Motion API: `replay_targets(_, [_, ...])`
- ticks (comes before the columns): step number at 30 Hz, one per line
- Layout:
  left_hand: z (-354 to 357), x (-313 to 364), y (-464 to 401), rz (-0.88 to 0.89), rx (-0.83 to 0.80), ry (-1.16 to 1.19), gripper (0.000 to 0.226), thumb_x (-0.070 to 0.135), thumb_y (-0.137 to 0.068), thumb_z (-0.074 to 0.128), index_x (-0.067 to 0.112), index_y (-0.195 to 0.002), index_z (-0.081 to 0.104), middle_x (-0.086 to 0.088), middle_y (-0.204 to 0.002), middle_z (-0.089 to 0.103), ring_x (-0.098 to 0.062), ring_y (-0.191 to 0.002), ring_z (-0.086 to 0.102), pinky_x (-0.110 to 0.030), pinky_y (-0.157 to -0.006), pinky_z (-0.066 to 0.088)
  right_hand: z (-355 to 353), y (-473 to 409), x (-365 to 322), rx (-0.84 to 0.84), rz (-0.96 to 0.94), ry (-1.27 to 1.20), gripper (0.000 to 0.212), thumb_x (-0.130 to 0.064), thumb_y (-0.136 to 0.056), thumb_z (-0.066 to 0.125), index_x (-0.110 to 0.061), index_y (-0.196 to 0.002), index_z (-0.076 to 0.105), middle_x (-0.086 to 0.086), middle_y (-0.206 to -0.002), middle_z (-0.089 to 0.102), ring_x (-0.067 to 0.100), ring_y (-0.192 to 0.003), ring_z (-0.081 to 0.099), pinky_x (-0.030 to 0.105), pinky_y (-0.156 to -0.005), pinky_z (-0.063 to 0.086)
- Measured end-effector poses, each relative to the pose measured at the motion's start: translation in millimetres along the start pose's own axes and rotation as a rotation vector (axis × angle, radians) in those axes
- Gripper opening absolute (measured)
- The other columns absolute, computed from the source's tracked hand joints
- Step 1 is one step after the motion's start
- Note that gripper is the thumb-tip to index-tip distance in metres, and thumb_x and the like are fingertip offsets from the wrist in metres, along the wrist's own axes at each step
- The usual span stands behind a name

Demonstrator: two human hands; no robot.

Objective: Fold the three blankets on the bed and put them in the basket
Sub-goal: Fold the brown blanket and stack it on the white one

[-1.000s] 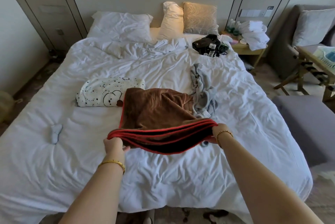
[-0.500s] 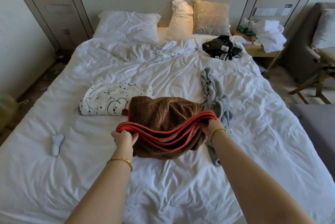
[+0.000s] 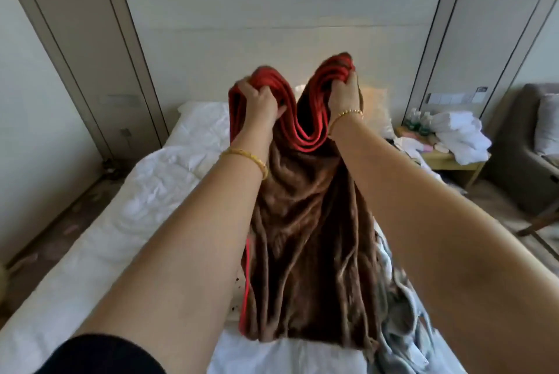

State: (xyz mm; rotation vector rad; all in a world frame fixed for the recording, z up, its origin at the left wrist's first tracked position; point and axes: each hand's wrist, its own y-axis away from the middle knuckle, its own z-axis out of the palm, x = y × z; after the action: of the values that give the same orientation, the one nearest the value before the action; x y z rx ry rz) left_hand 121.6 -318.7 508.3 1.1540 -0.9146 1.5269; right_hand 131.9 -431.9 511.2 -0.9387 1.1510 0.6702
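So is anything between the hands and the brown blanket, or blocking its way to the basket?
Nothing separates them: the left hand and right hand both grip the red-edged brown fleece blanket, held up over the white bed. No basket is in view, so that path can't be judged.

light: soft daylight from right | motion blur throughout | wide-angle bending at edges
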Motion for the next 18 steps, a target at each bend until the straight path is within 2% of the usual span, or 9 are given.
replay_targets(2, [5, 46, -17, 0.207, -0.080, 0.090, 0.051, 0.010, -0.098, 0.028, 0.017, -0.146, 0.011, -0.016, -0.136, 0.042, -0.030, -0.116, 0.055, -0.035, -0.076, 0.056, -4, -19, -51, 0.013, -0.130, 0.006, 0.051, 0.000, -0.093, 0.030, -0.013, -0.143, 0.030, 0.012, -0.132, 0.049, 0.023, -0.118, 0.049, 0.023, -0.099, 0.037])
replay_targets(4, [11, 91, -12, 0.307, -0.136, 0.127, 0.057, 0.010, -0.097, 0.024, 0.024, -0.147, 0.001, -0.012, -0.137, 0.040, -0.026, -0.114, 0.056, -0.030, -0.074, 0.056, -13, -26, -94, 0.007, -0.236, -0.009, 0.052, -0.001, -0.093, 0.030, -0.012, -0.144, 0.028, 0.009, -0.124, 0.049, 0.016, -0.107, 0.048, 0.019, -0.097, 0.036])
replay_targets(9, [-3, 104, 18, 0.364, -0.080, 0.124, 0.044, 0.010, -0.097, 0.023, 0.019, -0.139, 0.015, -0.013, -0.137, 0.041, -0.025, -0.110, 0.059, -0.028, -0.072, 0.054, -41, -2, -128, 0.086, -0.331, -0.050, 0.048, 0.007, -0.089, 0.029, -0.004, -0.135, 0.039, -0.001, -0.098, 0.051, 0.005, -0.083, 0.051, 0.007, -0.077, 0.042])
replay_targets(11, [-15, 98, 38, 0.362, -0.032, 0.129, 0.040, 0.012, -0.097, 0.022, 0.017, -0.137, 0.020, -0.014, -0.133, 0.044, -0.022, -0.096, 0.065, -0.028, -0.071, 0.055, -57, 24, -120, 0.139, -0.293, -0.074, 0.047, 0.006, -0.090, 0.028, -0.005, -0.133, 0.040, -0.001, -0.097, 0.053, 0.006, -0.085, 0.052, 0.015, -0.085, 0.045])
replay_targets(13, [-37, 77, 60, 0.359, 0.139, 0.147, 0.035, 0.011, -0.097, 0.020, 0.015, -0.131, 0.027, -0.016, -0.126, 0.052, -0.017, -0.071, 0.067, -0.025, -0.060, 0.055, -82, 49, -102, 0.284, -0.240, -0.130, 0.048, 0.002, -0.091, 0.026, -0.010, -0.135, 0.041, 0.005, -0.115, 0.057, 0.016, -0.104, 0.056, 0.029, -0.101, 0.044])
replay_targets(15, [-70, 45, 82, 0.280, 0.326, 0.127, 0.028, 0.014, -0.098, 0.020, 0.017, -0.123, 0.032, -0.018, -0.118, 0.060, -0.013, -0.056, 0.062, -0.020, -0.048, 0.049, -117, 72, -73, 0.444, -0.125, -0.129, 0.050, -0.003, -0.091, 0.023, -0.016, -0.136, 0.041, 0.006, -0.127, 0.056, 0.021, -0.114, 0.056, 0.038, -0.103, 0.043])
replay_targets(17, [-101, 3, 111, 0.169, 0.421, 0.052, 0.032, 0.018, -0.100, 0.022, 0.017, -0.130, 0.034, -0.016, -0.117, 0.061, -0.015, -0.060, 0.062, -0.020, -0.047, 0.048, -149, 106, -39, 0.489, 0.027, -0.110, 0.049, -0.004, -0.090, 0.021, -0.016, -0.132, 0.045, 0.004, -0.118, 0.060, 0.021, -0.107, 0.058, 0.042, -0.100, 0.046])
replay_targets(18, [-115, -23, 127, 0.119, 0.444, 0.012, 0.037, 0.020, -0.100, 0.023, 0.017, -0.136, 0.031, -0.015, -0.119, 0.060, -0.019, -0.067, 0.064, -0.023, -0.052, 0.052, -161, 129, -22, 0.464, 0.086, -0.066, 0.043, -0.004, -0.090, 0.022, -0.009, -0.123, 0.049, 0.003, -0.104, 0.061, 0.019, -0.100, 0.058, 0.043, -0.099, 0.046])
